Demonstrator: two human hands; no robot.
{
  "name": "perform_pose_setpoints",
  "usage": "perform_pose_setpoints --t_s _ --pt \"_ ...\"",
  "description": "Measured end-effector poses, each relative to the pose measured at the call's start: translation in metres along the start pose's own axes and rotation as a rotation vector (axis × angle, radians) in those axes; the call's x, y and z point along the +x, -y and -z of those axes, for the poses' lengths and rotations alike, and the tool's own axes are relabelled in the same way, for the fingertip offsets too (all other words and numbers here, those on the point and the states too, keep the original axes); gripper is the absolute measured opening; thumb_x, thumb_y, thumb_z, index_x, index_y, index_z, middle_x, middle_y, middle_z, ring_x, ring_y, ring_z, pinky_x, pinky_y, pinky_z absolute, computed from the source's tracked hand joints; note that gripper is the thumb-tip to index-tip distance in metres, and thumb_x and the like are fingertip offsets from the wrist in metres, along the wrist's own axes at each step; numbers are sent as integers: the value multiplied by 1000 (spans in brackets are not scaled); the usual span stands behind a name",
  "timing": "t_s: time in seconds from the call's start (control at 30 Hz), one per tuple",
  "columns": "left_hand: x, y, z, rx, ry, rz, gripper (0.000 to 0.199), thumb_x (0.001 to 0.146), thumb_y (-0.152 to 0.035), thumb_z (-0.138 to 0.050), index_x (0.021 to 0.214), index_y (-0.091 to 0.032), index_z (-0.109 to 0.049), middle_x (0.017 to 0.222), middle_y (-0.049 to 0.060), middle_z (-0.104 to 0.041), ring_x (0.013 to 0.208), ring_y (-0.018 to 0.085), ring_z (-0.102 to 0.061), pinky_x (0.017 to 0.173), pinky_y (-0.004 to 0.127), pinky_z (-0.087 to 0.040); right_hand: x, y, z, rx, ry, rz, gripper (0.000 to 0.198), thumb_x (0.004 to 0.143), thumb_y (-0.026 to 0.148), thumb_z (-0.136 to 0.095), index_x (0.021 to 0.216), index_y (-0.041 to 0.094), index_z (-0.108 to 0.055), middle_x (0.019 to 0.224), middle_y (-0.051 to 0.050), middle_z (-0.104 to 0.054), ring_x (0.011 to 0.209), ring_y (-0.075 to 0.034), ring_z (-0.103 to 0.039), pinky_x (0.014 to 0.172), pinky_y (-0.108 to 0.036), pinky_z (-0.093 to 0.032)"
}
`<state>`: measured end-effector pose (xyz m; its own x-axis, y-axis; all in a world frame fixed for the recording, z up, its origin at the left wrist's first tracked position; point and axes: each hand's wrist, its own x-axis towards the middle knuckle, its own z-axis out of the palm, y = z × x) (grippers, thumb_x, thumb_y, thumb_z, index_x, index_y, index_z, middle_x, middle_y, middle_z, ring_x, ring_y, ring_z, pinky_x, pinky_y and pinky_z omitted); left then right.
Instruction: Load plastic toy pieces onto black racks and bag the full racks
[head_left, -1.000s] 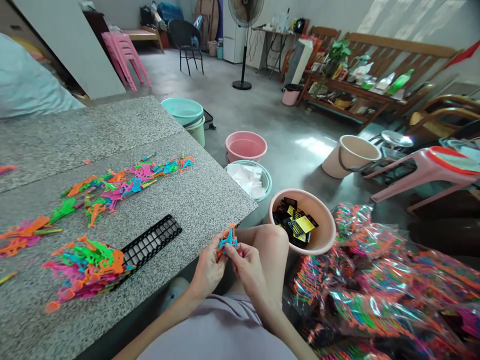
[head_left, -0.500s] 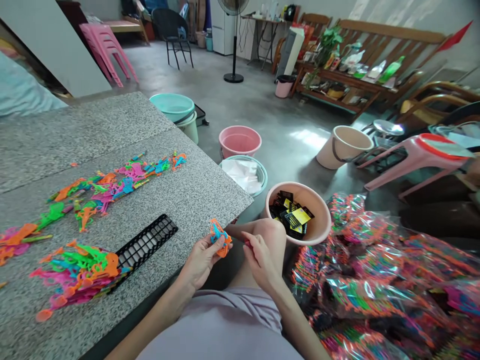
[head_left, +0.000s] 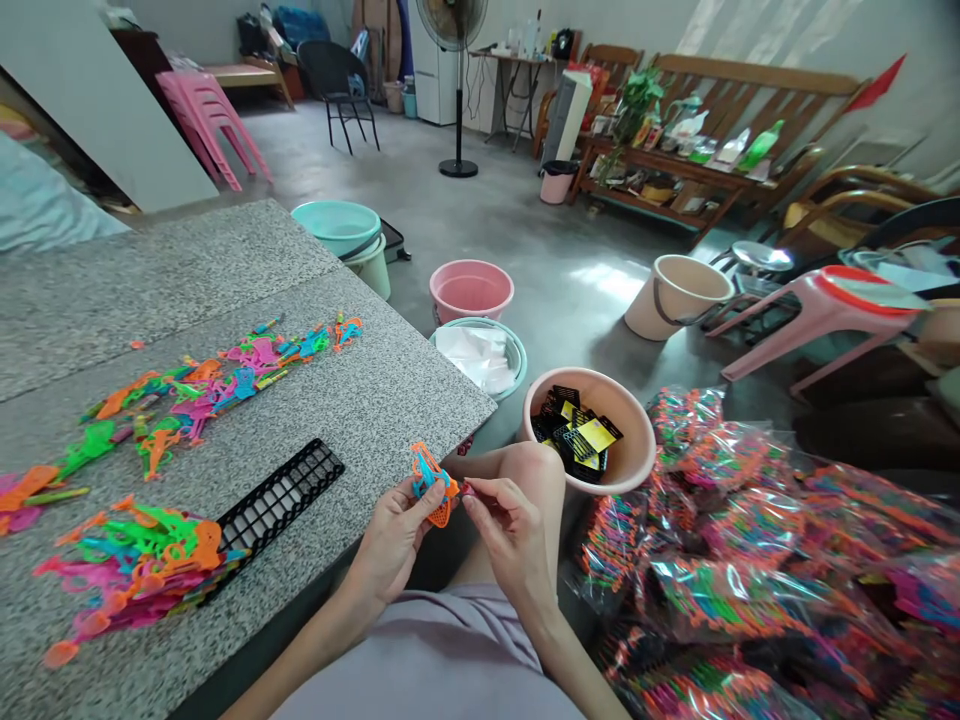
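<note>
A small bundle of orange and blue plastic pieces [head_left: 429,480] is gripped by the left hand [head_left: 395,535] above the lap, just beside the grey granite table [head_left: 390,390]; a tiny pink piece [head_left: 468,489] is pinched by the right hand [head_left: 504,530].

The left hand [head_left: 394,535] is pinching an orange and blue plastic piece [head_left: 429,480] beyond the granite worktop's [head_left: 390,390] near edge, while the right hand [head_left: 504,530] is gripping a small pink bit [head_left: 466,490] touching it.
</note>
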<state>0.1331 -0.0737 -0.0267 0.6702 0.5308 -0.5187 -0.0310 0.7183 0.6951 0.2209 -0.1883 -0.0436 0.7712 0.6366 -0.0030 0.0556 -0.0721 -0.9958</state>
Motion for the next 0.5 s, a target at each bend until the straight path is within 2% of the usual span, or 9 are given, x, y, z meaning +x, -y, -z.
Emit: perform_pose_setpoints --t_s 0.3,0.5 --pt "-2 -3 -5 35 -37 -38 43 48 -38 -98 75 -15 -75 77 1 -75 71 9 -64 71 19 -52 -2 -9 0 -29 63 33 30 97 38 -56 110 20 -76 91 -8 -68 74 -16 -63 63 -26 -52" --pt "-5 -1 -7 18 -77 -30 44 45 -38 -99 75 -15 -76 76 1 -74 71 9 -65 71 18 -53 -2 -5 0 -186 86 208 30 100 31 -51 111 20 -76 81 -5 -63 70 -15 -60 62 -25 -48"
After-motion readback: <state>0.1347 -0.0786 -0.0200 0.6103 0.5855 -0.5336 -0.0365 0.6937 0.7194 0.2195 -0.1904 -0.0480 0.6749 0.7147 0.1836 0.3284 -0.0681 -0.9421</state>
